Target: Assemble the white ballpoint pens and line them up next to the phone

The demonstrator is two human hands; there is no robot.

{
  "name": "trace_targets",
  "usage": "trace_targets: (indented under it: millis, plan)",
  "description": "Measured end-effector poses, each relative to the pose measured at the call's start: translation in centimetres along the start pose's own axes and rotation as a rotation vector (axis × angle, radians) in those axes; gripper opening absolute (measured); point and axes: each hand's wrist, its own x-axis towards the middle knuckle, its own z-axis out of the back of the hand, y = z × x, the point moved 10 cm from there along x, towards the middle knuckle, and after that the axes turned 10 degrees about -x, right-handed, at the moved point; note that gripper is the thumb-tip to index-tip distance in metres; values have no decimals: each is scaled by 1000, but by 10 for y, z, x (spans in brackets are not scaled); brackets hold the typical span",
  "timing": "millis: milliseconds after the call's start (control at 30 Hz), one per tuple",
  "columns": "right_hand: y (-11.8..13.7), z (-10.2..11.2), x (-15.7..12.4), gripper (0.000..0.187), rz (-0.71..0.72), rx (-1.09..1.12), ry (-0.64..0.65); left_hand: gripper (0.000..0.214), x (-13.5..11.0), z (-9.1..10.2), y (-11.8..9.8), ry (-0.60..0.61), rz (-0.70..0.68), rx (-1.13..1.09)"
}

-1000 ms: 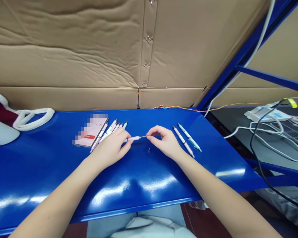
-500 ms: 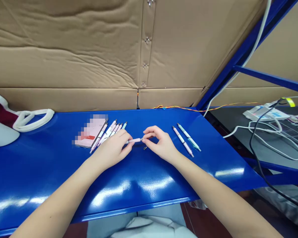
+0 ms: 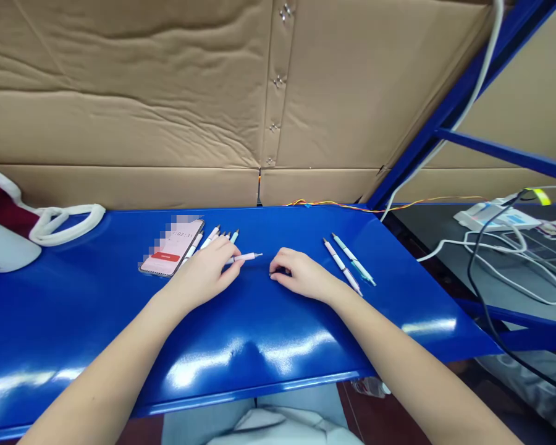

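Observation:
My left hand (image 3: 207, 264) pinches a pale pink pen (image 3: 246, 257) between thumb and fingers. Its thin, narrow end points right, above the blue table. A short gap away, my right hand (image 3: 299, 273) rests low at the tabletop with thumb and fingertips curled together; whatever lies between them is too small and hidden to name. Several pens (image 3: 210, 237) lie behind my left hand, partly covered by it. To the right of my right hand, a pink and white pen (image 3: 341, 266) lies beside a green pen (image 3: 353, 258).
A phone (image 3: 173, 247) with a lit screen lies left of the pens. At the table's far left are a white cylinder (image 3: 4, 244) and a white loop (image 3: 67, 225). Cardboard (image 3: 189, 123) stands behind the table (image 3: 97, 296). White cables (image 3: 514, 272) lie right, past a blue frame (image 3: 417, 133).
My right hand has come off the pen's narrow end and moved down to the tabletop, where a small metal piece lay. My left hand has drawn slightly left with the pen.

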Motion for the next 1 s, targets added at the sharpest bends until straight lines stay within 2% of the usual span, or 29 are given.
trace_targets:
  millis: [133,200,700,867,1000]
  plan:
    - [-13,18,-1,1,-144,177,-217,23,0,-4,-1,17,1,13]
    - [-13,21,-3,3,-174,221,-277,23,0,-6,-2,34,6,11]
    - [11,21,-2,9,-37,179,-314,17,-1,-17,-12,52,-48,-4]
    - [8,22,-4,9,-53,173,-332,20,-1,-17,-12,28,-97,13]
    - [7,23,-4,5,-47,122,-357,21,-1,-19,-15,-13,-158,119]
